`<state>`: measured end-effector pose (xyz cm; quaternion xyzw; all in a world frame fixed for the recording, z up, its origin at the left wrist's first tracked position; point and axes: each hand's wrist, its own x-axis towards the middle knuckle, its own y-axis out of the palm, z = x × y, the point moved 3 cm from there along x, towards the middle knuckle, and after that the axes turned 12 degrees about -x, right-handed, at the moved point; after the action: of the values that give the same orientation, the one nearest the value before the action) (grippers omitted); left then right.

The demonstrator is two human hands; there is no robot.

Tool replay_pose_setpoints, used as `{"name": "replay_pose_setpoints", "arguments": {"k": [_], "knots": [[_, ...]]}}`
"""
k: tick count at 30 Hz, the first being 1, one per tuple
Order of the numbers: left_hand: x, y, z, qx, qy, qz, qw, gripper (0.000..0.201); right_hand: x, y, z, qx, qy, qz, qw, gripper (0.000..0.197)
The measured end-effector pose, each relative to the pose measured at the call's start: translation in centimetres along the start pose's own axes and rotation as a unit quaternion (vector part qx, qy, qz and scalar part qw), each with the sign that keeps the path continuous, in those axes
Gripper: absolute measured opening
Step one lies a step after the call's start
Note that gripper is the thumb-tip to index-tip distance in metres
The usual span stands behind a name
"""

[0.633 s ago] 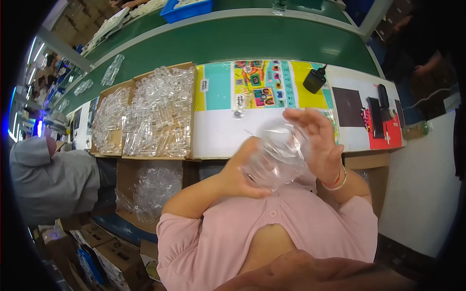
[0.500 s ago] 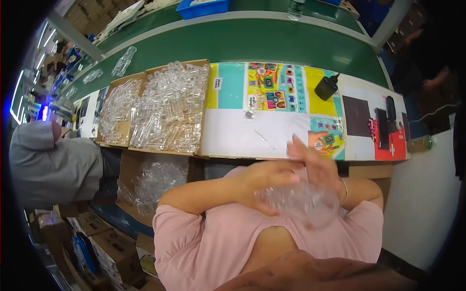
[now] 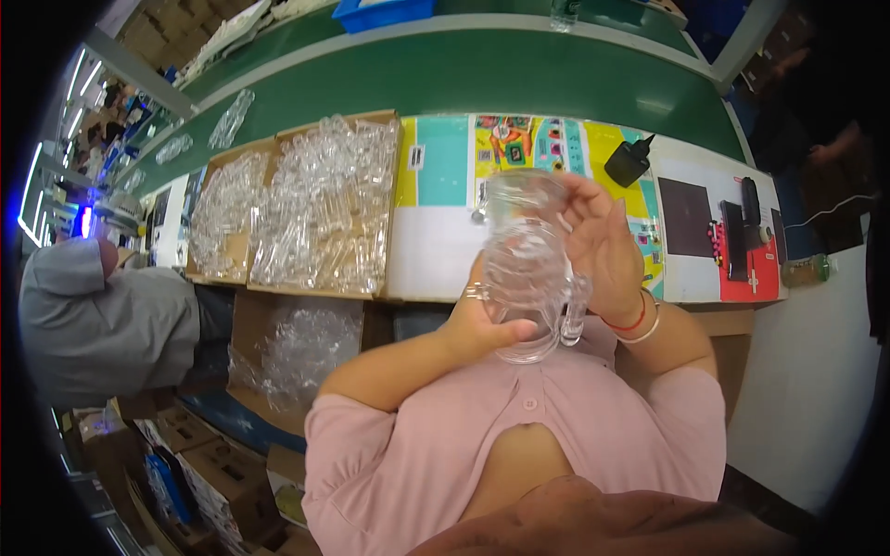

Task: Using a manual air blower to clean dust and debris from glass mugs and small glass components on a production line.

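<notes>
Your left hand (image 3: 473, 320) grasps the clear vessel (image 3: 526, 264) low, thumb across it; your right hand (image 3: 607, 255) is spread alongside, contact unclear. Vessel: before your chest. Suggest light left pressure, right fingers steadying its top, clear of the side piece (image 3: 576, 310).

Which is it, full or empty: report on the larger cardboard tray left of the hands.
Full: clear parts are heaped across the larger cardboard tray, hiding nearly all its bottom.
</notes>
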<state>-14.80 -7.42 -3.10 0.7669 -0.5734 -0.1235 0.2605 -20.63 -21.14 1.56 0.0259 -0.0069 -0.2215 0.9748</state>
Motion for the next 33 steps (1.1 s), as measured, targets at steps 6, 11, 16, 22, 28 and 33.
{"name": "replay_pose_setpoints", "arguments": {"k": [6,11,16,22,28,33], "knots": [[1.0,-2.5,-0.8,-0.108,0.208,-0.058,0.97,0.106,-1.9,-0.4,1.2,-0.456,-0.432,-0.067,0.775,0.066],[0.5,-1.9,-1.1,-0.026,0.27,-0.043,0.962,0.106,-1.1,1.3,-1.8,-0.462,-0.402,-0.1,0.784,0.078],[-1.1,-6.4,-2.5,0.194,0.35,-0.2,0.894,0.1,-0.9,1.7,-7.1,0.063,-0.05,0.173,0.982,0.083],[-1.6,-6.8,-1.7,-0.189,0.092,-0.205,0.956,0.089,3.0,1.0,-7.2,-0.151,-0.083,0.31,0.935,0.056],[-1.8,-7.4,-1.8,-0.183,0.108,-0.22,0.952,0.089,11.6,-2.9,-7.7,-0.537,-0.295,0.044,0.789,0.045],[-2.0,-7.0,-3.0,-0.096,0.124,-0.233,0.96,0.086,12.3,-3.5,-8.6,-0.566,-0.184,0.218,0.774,0.029]]}}
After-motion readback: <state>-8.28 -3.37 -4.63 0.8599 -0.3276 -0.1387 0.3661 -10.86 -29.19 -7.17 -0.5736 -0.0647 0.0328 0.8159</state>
